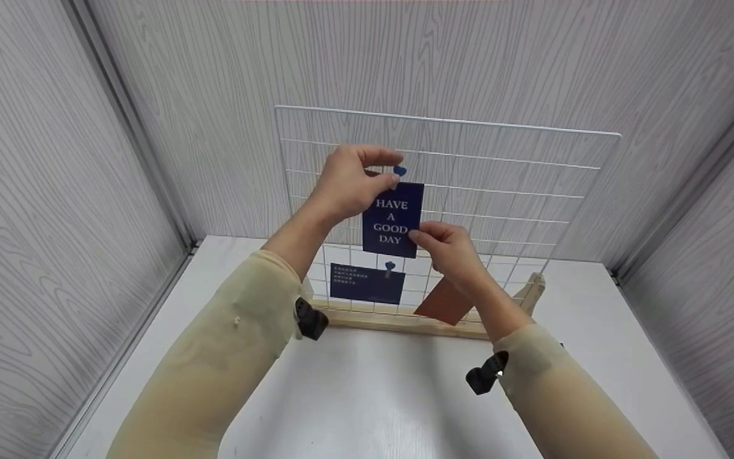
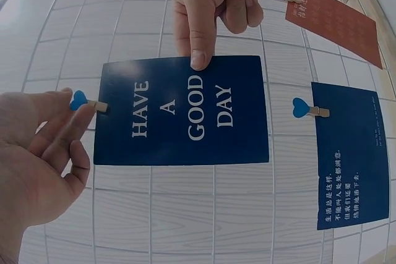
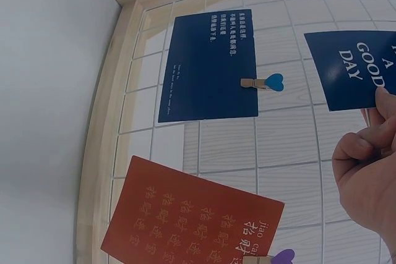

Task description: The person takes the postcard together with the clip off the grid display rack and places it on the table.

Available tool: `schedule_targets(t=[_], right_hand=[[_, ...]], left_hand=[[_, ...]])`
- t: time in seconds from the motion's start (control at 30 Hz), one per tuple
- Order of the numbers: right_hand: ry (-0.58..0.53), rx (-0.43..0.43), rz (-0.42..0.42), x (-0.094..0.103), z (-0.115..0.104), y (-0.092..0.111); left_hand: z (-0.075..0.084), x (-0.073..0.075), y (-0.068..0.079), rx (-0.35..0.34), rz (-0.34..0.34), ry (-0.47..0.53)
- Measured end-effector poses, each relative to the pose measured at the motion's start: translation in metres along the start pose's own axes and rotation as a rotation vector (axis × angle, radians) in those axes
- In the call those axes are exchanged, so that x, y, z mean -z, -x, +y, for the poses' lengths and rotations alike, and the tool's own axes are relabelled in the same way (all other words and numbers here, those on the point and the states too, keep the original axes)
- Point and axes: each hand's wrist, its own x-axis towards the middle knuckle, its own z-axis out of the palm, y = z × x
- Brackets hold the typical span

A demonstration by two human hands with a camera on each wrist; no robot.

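A white wire grid panel (image 1: 520,159) stands upright in a pale wooden base (image 1: 399,322) on the far part of the white table (image 1: 367,395), in front of grey wood-grain walls. In the middle of the grid a dark blue rectangular card (image 1: 392,220) with matte surface and white letters "HAVE A GOOD DAY" hangs against the wires.

The left hand (image 1: 348,182) is at the top edge of this card. Its thumb and fingers are curled and pinch a small wooden clip with a blue heart (image 1: 399,171), which sits on the top edge of the card. The right hand (image 1: 446,245) is at the lower right corner of the card; its other fingers are curled in, and thumb and forefinger pinch the edge of the card.

Below, near the base, a second dark blue card (image 1: 367,284) with small white characters is fixed by another blue heart clip (image 1: 390,266). To its right a rust-red card (image 1: 443,299) with pale characters hangs tilted; in the right wrist view a purple heart clip (image 3: 281,256) holds it.
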Motion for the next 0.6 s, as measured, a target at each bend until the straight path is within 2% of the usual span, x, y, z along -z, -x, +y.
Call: schedule_targets(t=[0.33, 0.6], right_hand=[[0.012, 0.01, -0.024, 0.0026, 0.0004, 0.0012], [0.015, 0.009, -0.03, 0.0031, 0.0007, 0.0023]], left_hand=[[0.0022, 0.0008, -0.0007, 0.016, -0.009, -0.042], [0.0013, 0.0009, -0.0013, 0.015, 0.007, -0.014]])
